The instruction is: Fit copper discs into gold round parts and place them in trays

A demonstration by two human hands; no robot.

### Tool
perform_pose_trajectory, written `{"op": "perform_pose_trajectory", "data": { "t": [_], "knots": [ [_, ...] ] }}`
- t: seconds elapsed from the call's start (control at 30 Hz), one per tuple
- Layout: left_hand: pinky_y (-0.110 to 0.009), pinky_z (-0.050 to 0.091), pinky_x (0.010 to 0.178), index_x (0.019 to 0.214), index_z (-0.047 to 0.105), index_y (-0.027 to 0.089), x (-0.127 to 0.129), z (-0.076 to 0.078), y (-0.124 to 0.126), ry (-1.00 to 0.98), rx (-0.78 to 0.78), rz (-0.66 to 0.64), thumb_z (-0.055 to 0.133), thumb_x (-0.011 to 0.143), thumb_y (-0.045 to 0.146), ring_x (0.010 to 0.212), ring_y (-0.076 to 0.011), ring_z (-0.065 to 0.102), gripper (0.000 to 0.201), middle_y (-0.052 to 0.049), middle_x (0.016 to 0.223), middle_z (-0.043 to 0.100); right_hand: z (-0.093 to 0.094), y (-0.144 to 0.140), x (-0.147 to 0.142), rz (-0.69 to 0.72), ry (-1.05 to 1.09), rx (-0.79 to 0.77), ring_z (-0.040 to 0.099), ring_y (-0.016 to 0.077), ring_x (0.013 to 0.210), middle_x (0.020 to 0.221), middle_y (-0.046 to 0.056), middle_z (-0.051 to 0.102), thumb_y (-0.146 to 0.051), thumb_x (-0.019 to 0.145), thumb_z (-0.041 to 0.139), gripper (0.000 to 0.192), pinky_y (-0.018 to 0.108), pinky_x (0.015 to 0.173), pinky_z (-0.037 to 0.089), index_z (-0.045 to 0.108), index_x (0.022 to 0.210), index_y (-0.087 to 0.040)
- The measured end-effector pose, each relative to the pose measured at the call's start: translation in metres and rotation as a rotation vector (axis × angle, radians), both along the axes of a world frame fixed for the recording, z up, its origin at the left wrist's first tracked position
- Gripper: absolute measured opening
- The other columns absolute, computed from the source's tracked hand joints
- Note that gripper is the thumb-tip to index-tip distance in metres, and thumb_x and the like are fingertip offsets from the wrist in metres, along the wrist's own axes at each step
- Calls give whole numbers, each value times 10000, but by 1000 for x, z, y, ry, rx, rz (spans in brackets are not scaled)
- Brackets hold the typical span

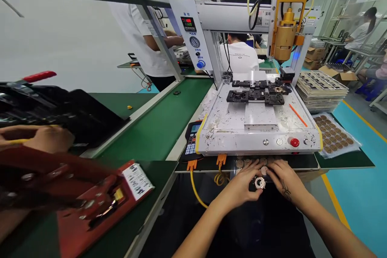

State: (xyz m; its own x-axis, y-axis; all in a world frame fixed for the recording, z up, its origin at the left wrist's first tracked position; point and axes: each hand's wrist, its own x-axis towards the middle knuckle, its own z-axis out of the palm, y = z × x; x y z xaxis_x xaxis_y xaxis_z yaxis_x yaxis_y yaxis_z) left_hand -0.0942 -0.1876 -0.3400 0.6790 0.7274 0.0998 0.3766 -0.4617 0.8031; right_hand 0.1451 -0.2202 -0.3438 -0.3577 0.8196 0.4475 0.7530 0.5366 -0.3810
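Note:
My left hand [243,185] is closed, with a round metal ring part [260,183] held between its thumb and fingers. Close beside it, my right hand [286,179] has its fingertips on a small round disc [264,170]. More discs [240,163] lie in a clear plastic tray just beyond my fingers, partly under the machine's front edge. The white dispensing machine [229,147] stands in front of my hands. On its bed sit black fixtures [256,95], one with a ring part [278,89] in it, near the gold nozzle head [284,44].
To the right are a plastic tray of brown discs [335,135] and a stack of panels [320,88]. Yellow cables [196,193] hang at the machine's front left. A red hand press [87,209] stands left, where a co-worker's hand [50,139] is. An orange stick [298,115] lies on the bed.

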Motion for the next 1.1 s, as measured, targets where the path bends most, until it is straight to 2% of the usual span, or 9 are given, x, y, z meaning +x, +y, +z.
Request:
{"op": "perform_pose_trajectory", "data": {
  "t": [0.13,0.27,0.43,0.53,0.67,0.73,0.83,0.97,1.1],
  "knots": [
    [-593,238,1369,1190,727,233,-1,6,-3,1,-41,-9,794,777,135,1625,-342,422,430,-152,1641,597,-11,6,0,37,-14,-6,718,333,956,1059,126,776,-225,1070,661,191,468,813,598,764,1231,-241],
    [-563,273,1361,1108,744,235,-3,13,2,3,-77,-27,817,755,119,1615,-348,438,379,-151,1630,608,-33,7,0,104,43,54,715,300,858,989,135,816,-229,1122,531,294,455,766,591,818,1190,-240],
    [-533,330,1337,1087,755,242,-8,20,3,7,-102,-38,814,740,94,1591,-355,476,381,-137,1615,626,-46,-18,5,167,162,65,707,256,708,887,98,833,-236,1107,554,298,405,637,570,849,1080,-277],
    [-516,372,1315,1077,741,245,-3,19,4,15,-57,10,814,745,95,1565,-347,515,372,-121,1593,652,-37,-39,11,93,274,26,742,271,760,910,89,829,-214,1072,606,246,422,682,596,836,1055,-301],
    [-557,387,1280,1050,714,236,16,15,7,14,40,102,781,765,82,1525,-363,548,331,-147,1552,679,-14,-49,21,-129,466,-86,772,322,1040,1117,126,808,-272,1077,634,148,472,904,621,774,1028,-275],
    [-608,359,1271,1014,704,231,27,13,7,14,87,140,792,755,83,1496,-395,559,310,-163,1510,700,-3,-47,26,-236,560,-179,782,300,937,1026,108,797,-333,1083,654,121,431,832,633,740,1038,-261],
    [-648,365,1240,1017,703,219,37,8,4,12,141,182,800,770,104,1470,-429,561,289,-179,1473,715,13,-43,30,-325,691,-315,736,235,691,872,62,768,-450,1074,673,223,355,648,619,726,1107,-237],
    [-630,412,1214,1107,707,214,37,1,-2,1,169,225,783,811,119,1477,-422,548,319,-179,1487,700,30,-39,30,-346,819,-436,677,206,645,858,59,767,-570,1021,714,393,331,594,588,766,1195,-222],
    [-632,435,1199,1080,711,211,38,-2,-3,-13,175,257,790,809,118,1453,-422,553,298,-166,1433,734,43,-35,24,-346,889,-514,640,201,634,738,27,716,-587,958,788,421,331,596,554,827,1180,-231]
  ]
}}
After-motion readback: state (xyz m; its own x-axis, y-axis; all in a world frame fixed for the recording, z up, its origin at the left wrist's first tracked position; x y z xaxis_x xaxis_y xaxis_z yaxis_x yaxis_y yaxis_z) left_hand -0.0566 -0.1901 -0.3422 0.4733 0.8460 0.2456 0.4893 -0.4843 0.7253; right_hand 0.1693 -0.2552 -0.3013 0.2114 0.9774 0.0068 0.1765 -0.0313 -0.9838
